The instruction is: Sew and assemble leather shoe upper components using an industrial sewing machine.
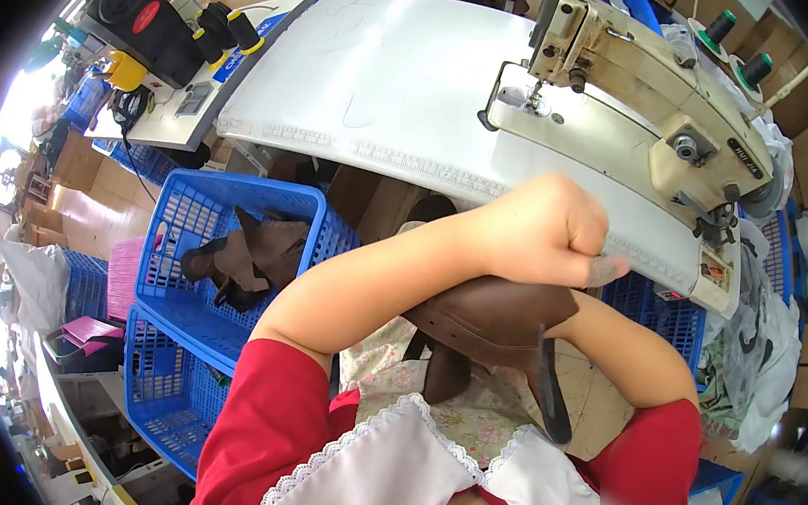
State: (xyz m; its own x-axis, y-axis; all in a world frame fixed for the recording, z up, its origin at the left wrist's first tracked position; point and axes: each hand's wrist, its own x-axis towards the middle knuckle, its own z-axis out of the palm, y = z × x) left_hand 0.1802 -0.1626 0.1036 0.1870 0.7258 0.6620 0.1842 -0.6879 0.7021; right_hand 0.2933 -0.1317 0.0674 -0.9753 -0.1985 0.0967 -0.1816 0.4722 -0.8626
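Note:
My left arm reaches across my front, and my left hand [553,231] is closed in a fist, with a greyish wrap on the thumb. Under that fist lies a curved brown leather piece [489,321], shaped like part of a shoe upper, with small holes along it. A dark strap-like part [552,397] hangs from its right end. Whether the fist grips the leather or something smaller cannot be made out. My right forearm [628,356] comes in from the right and passes behind the leather. That hand and its fingers are hidden. Below, another brown part [447,375] hangs over my lap.
A white table [390,71] with printed rulers stands ahead, carrying a sewing machine [627,71] at right. Blue baskets [161,262] stand at left, the upper one holding brown leather pieces [252,259]. Thread spools [244,31] and a black speaker [147,19] sit at far left.

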